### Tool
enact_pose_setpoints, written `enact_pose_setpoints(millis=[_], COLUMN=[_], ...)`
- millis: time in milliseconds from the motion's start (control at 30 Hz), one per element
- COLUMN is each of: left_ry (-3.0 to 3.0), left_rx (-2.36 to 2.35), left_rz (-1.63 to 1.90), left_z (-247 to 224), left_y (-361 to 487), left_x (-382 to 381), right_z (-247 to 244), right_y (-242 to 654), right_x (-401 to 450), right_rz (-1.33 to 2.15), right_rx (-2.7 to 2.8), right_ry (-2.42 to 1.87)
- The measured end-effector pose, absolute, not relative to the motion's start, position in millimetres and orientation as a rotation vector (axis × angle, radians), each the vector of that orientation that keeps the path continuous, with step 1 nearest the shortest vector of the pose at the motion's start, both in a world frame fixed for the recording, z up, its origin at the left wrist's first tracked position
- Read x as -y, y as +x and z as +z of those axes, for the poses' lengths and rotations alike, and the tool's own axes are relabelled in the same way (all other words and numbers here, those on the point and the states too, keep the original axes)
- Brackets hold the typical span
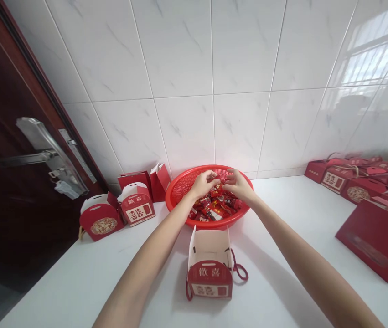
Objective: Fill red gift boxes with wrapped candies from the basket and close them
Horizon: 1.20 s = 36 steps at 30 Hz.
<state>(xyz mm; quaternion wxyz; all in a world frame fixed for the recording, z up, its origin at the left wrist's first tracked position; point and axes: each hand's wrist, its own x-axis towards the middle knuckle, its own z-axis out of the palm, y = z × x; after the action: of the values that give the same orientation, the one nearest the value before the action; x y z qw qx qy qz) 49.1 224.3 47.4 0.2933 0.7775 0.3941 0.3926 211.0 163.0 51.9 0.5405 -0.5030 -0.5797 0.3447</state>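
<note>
A red plastic basket (173, 200) with perforated sides stands against the tiled wall, holding many wrapped candies (216, 209) in red, gold and white. Over the candies, on the left, my left hand (203, 184) has its fingers curved and apart from the thumb. Facing it from the right, my right hand (239, 187) is likewise curved, thumb and fingers spread. Nothing can be made out in either hand; some fingertips blend with the red behind them. Between my forearms, in front of the basket, sits a red gift box (209, 278) with its top open and a dark red cord handle.
Two red boxes with open tops (106, 223) (137, 209) stand at the left, with red paper bags (159, 182) behind them. Several closed boxes (337, 180) crowd the right, near a larger red box (378, 241). A dark door (5, 196) borders the white table (77, 282).
</note>
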Motion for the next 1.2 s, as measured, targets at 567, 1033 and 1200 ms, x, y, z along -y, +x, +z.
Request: enact_pose_setpoints(millis=[567, 1033, 1200], left_ry=[2.205, 2.371, 2.262], left_rx=[-1.515, -1.442, -1.32], left_rz=[0.76, 0.377, 0.384], left_z=[36, 44, 51], left_y=[43, 58, 60], left_x=[-239, -238, -264], right_z=[46, 44, 45], right_y=[219, 218, 219], right_x=[-183, -187, -187], right_rz=[1.051, 1.105, 1.083], right_rx=[0.951, 0.847, 0.831], right_ry=[-1.117, -1.045, -1.067])
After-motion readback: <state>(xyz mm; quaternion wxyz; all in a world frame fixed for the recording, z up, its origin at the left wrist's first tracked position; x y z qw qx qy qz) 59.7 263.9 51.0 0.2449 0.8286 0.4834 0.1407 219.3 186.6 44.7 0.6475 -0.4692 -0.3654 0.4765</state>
